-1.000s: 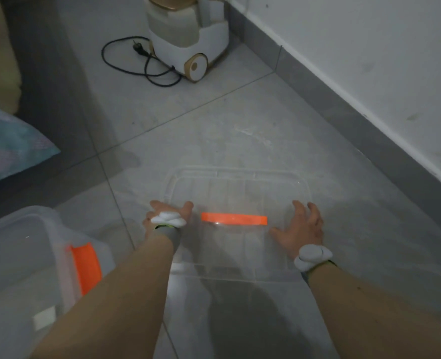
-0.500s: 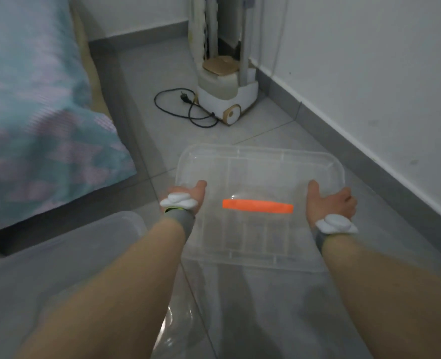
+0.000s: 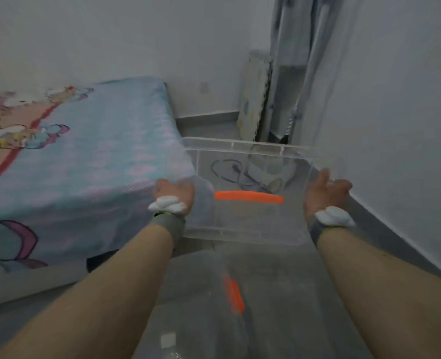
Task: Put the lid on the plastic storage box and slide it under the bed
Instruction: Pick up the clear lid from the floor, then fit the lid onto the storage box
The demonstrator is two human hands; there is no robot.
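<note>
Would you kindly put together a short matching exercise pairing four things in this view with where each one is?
Things:
1. lid
2. storage box
3. bed
4. power cord

Places:
A. on the floor, seen through the clear plastic
B. low in the view, between the forearms
C. on the person's left, under a patterned sheet
D. held up between the left hand and the right hand

Pairs: 1-D, 2-B, 3-C, 4-A
</note>
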